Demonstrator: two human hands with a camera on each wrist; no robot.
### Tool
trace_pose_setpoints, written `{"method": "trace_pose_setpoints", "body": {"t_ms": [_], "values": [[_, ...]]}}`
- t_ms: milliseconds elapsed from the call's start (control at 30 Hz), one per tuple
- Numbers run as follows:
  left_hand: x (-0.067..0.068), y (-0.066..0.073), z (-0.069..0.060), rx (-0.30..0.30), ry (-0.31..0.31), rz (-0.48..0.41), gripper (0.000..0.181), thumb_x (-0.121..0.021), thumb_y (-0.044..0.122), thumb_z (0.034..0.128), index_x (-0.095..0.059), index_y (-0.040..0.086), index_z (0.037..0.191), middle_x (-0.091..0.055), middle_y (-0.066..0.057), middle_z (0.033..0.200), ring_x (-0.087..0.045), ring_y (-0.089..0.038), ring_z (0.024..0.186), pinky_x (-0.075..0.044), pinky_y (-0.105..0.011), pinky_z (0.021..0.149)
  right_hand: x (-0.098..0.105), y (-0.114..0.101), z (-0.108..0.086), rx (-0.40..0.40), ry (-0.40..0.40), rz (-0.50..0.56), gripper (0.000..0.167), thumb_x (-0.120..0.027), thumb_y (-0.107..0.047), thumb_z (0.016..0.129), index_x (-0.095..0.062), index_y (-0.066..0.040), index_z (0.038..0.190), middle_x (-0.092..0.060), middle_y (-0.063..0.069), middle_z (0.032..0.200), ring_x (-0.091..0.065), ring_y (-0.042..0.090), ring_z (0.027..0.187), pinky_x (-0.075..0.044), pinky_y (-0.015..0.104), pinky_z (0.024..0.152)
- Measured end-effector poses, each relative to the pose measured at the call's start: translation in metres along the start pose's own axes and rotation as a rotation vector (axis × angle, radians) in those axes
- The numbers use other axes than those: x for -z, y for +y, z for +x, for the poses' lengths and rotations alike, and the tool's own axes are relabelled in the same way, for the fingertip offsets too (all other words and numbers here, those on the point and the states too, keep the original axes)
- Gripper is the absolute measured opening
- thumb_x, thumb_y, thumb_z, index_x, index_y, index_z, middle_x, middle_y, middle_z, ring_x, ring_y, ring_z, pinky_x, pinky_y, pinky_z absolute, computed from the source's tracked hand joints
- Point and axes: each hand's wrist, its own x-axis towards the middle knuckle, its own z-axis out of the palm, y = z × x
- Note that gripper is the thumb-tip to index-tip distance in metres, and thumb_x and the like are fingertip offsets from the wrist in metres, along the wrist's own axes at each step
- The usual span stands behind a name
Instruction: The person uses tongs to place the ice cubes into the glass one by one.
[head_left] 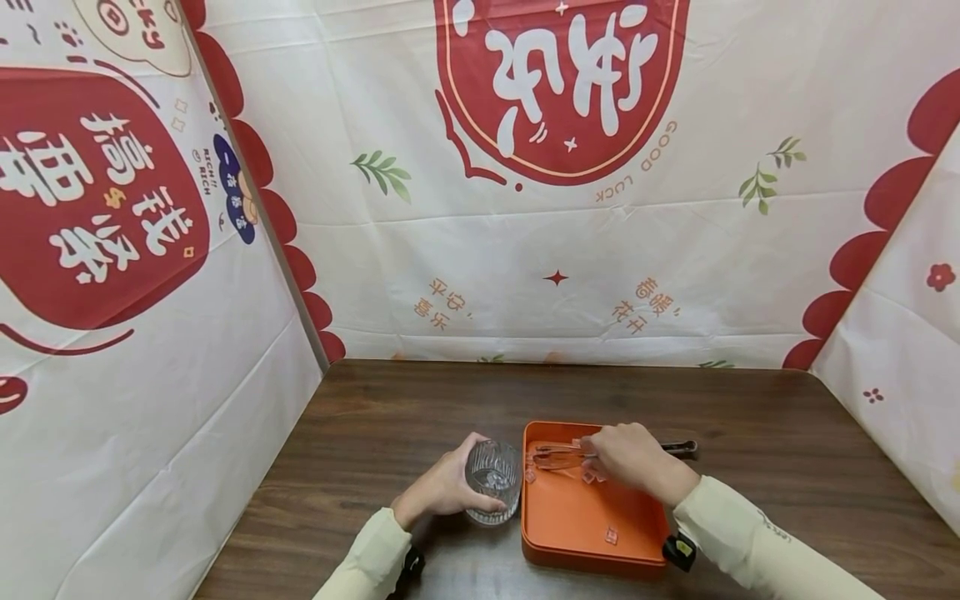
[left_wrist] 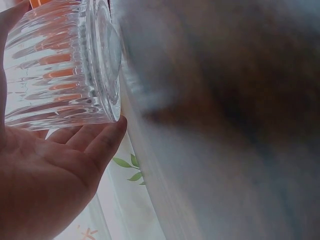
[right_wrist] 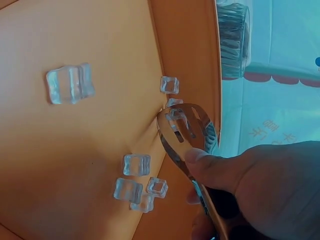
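Note:
My left hand [head_left: 444,485] is wrapped round a clear ribbed glass [head_left: 495,500], fingers on the far side and thumb on the near side. The glass stands on the table beside an orange tray [head_left: 566,537]. Over the tray, my right hand [head_left: 628,457] grips metal tongs [right_wrist: 192,132] with a dark handle end [head_left: 679,448]. Their slotted heads are down by the tray's wall nearest the glass. Clear ice cubes [right_wrist: 136,164] lie scattered on the tray floor. One cube shows behind the tong head; whether it is pinched I cannot tell.
The dark wood table [head_left: 360,433] extends around the tray. Printed white cloth [head_left: 487,250] hangs behind it and at both sides. Two ice cubes close together [right_wrist: 70,84] lie apart from the others in the tray.

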Motion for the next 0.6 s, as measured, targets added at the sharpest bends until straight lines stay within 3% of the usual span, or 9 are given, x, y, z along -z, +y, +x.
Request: {"method": "trace_pose_setpoints", "body": {"t_ms": [267,600], "values": [[-0.0006,-0.0001,-0.0006,0.002,0.002,-0.007,0.084,-0.092,0.042,0.0641,-0.045,0.021,0.131,-0.067,-0.002,0.106,-0.064,-0.013,0.093,-0.051,-0.029,0.082,-0.0034,0.0009,-0.0014,0.045,0.049,-0.039,0.018,-0.077,-0.021,0.085,-0.061,-0.022,0.077,-0.047,-0.015,0.058,-0.041,0.005,0.049,-0.039,0.029,0.046],[-0.0001,0.0004,-0.0004,0.012,0.002,-0.008,0.084,-0.092,0.041,0.0641,-0.045,0.021,0.131,-0.067,-0.005,0.106,-0.065,-0.017,0.094,-0.051,-0.029,0.081,-0.0012,-0.0008,-0.0017,0.065,0.071,-0.092,0.012,-0.077,-0.024,0.085,-0.065,-0.02,0.085,-0.047,-0.012,0.056,-0.043,0.006,0.047,-0.038,0.029,0.044]]}}
